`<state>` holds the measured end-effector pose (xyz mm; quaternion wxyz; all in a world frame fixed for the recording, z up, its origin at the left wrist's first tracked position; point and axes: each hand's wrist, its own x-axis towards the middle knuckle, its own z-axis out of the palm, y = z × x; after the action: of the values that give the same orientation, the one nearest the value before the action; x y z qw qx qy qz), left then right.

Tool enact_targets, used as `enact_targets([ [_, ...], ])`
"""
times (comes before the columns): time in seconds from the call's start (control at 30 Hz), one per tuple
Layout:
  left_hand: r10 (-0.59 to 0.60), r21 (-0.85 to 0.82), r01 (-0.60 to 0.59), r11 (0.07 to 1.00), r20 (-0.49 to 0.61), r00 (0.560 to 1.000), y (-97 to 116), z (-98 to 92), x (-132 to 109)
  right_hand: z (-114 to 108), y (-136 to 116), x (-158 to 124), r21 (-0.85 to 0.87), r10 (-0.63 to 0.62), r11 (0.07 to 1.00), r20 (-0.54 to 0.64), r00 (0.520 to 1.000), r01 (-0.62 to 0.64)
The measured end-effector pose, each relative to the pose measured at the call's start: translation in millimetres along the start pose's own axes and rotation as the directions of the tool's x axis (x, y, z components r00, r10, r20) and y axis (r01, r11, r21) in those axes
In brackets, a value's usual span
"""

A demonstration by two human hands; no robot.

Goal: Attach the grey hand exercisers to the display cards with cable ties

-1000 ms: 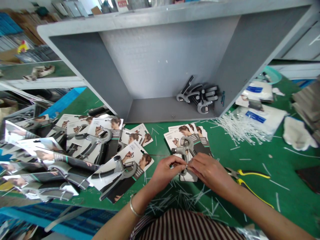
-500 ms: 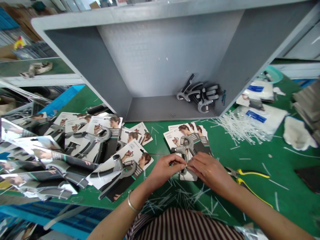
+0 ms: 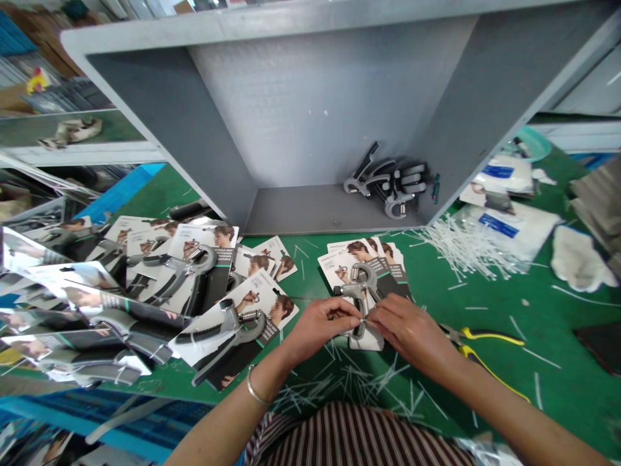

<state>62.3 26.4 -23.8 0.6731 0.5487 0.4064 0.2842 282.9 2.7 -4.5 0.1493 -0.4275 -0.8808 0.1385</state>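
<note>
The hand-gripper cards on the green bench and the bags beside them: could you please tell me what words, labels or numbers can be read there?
Nothing here can be read.
Hand-gripper cards: small print, too small to read.
Blue labels on the white bags: too blurred to read.

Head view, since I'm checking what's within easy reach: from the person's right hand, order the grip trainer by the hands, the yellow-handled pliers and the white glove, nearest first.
From the right hand:
1. Grey hand grip trainer, directly to the hand's left.
2. Yellow-handled pliers, a little to the hand's right.
3. White glove, farther right and up the view.
</note>
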Motion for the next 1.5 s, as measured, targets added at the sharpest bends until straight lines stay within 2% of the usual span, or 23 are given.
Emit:
enact_targets([
  [0.17, 0.022, 0.121, -0.026, 0.992, 0.033, 0.999, 10.9, 4.5, 0.5, 2.8, 0.6, -2.1, 0.033, -0.06, 0.998, -0.015, 0.998, 0.061],
  [0.23, 0.044, 0.227, -0.04, 0.973, -0.01, 0.999, 14.9, 9.8, 0.1, 3.1, -0.8, -2.7, 0.038, -0.048, 0.998, -0.03, 0.998, 0.049],
  [0.33, 0.09, 0.421, -0.047, 0.906, -0.083, 0.992, 17.0, 19.0, -1.3, 0.8, -6.4, -4.7, 0.037, 0.037, 0.999, -0.022, 0.999, -0.036],
  [0.5, 0.242, 0.586, -0.112, 0.803, -0.148, 0.959, 11.2, 29.1, -4.3, -1.5, -18.4, -10.7, -0.005, 0.082, 0.997, 0.003, 0.997, -0.082],
  [0.57, 0.28, 0.584, -0.131, 0.801, -0.172, 0.944, 6.3, 30.9, -4.6, -0.4, -21.4, -11.7, -0.037, 0.082, 0.996, -0.009, 0.997, -0.083],
  [0.7, 0.269, 0.513, -0.126, 0.849, -0.215, 0.939, -2.0, 33.9, -3.4, 1.2, -25.5, -9.6, -0.073, 0.082, 0.994, -0.008, 0.997, -0.082],
  [0.9, 0.269, 0.514, -0.1, 0.852, -0.266, 0.926, -0.5, 41.2, -5.2, 0.4, -31.5, -6.8, -0.138, 0.078, 0.988, 0.031, 0.996, -0.073],
  [1.03, 0.27, 0.515, -0.097, 0.852, -0.274, 0.923, 1.3, 42.7, -8.5, -1.6, -33.4, -7.0, -0.17, 0.099, 0.981, 0.045, 0.994, -0.09],
  [1.27, 0.227, 0.455, -0.096, 0.885, -0.243, 0.943, 3.2, 38.1, -9.2, -2.2, -37.9, -3.3, -0.207, 0.113, 0.974, 0.072, 0.991, -0.096],
  [1.4, 0.224, 0.462, -0.078, 0.884, -0.271, 0.936, 3.4, 38.7, -9.5, -6.4, -37.3, 3.4, -0.132, 0.09, 0.987, -0.006, 0.996, -0.09],
  [1.5, 0.208, 0.467, -0.048, 0.883, -0.297, 0.932, 5.7, 37.9, -9.7, -5.2, -31.7, 3.0, 0.031, 0.078, 0.997, -0.187, 0.979, -0.074],
])
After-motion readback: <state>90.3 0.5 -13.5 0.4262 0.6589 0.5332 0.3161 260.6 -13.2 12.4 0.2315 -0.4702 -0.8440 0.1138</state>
